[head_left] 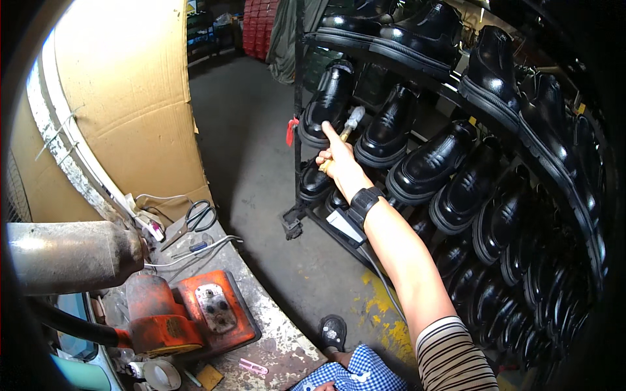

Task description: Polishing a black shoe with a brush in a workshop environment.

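Note:
My right hand [336,156], a dark watch [365,202] on its wrist, reaches out toward the shoe rack. Its fingers are closed round a brush-like tool [354,119] with a yellowish handle and a pale, whitish end. The thumb points up and away. Just beyond it, a black shoe [329,98] sits on the rack, and another black shoe [389,127] is to the right of the tool. Only a sliver of my left hand [324,386] shows at the lower edge, by the blue checked cloth [358,373]; its fingers are mostly cut off.
The metal rack [298,65] holds rows of glossy black shoes along the right. On the left, a worn bench [287,335] carries an orange machine [195,313], black-handled scissors [195,218] and a pink clip [253,366]. A metal cylinder [72,257] juts in above it; cardboard [143,91] stands behind.

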Action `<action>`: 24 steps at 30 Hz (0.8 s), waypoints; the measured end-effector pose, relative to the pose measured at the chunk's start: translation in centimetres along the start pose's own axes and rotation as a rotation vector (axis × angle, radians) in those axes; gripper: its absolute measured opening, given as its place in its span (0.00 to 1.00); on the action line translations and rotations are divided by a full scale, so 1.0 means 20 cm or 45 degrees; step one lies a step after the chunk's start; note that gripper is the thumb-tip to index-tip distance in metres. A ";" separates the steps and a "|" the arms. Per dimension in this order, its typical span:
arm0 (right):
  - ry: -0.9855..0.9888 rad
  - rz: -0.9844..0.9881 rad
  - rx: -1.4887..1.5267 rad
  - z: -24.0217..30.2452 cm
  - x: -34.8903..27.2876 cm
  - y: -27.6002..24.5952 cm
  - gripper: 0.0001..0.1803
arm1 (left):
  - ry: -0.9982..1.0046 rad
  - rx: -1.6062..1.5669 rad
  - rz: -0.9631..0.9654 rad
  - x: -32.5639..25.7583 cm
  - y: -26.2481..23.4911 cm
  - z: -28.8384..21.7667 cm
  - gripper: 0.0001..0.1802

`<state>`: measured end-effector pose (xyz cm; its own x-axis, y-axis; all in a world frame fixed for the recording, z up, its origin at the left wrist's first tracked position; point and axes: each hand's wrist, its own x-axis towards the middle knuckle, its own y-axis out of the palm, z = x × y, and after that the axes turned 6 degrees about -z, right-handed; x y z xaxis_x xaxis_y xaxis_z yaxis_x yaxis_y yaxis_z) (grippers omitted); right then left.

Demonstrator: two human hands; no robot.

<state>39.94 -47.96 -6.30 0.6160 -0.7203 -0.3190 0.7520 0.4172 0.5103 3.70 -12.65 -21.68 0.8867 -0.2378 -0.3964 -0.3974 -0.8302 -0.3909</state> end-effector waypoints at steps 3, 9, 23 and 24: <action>-0.041 -0.084 0.039 0.00 0.00 0.01 0.25 | 0.050 0.087 -0.008 -0.02 -0.01 -0.04 0.11; -0.440 -0.055 -0.243 -0.15 -0.15 -0.11 0.27 | -0.043 0.071 0.012 -0.01 0.00 -0.05 0.11; -0.139 -0.381 0.220 0.10 -0.20 -0.21 0.33 | 0.099 0.031 -0.061 -0.04 -0.02 0.01 0.10; -0.094 -0.443 0.202 0.13 -0.16 -0.20 0.32 | 0.104 0.033 -0.056 -0.04 -0.02 0.01 0.10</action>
<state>34.37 -48.64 -5.27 0.3076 -0.8438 -0.4397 0.8639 0.0540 0.5007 3.07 -11.96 -21.31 0.9192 -0.2427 -0.3101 -0.3630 -0.8275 -0.4283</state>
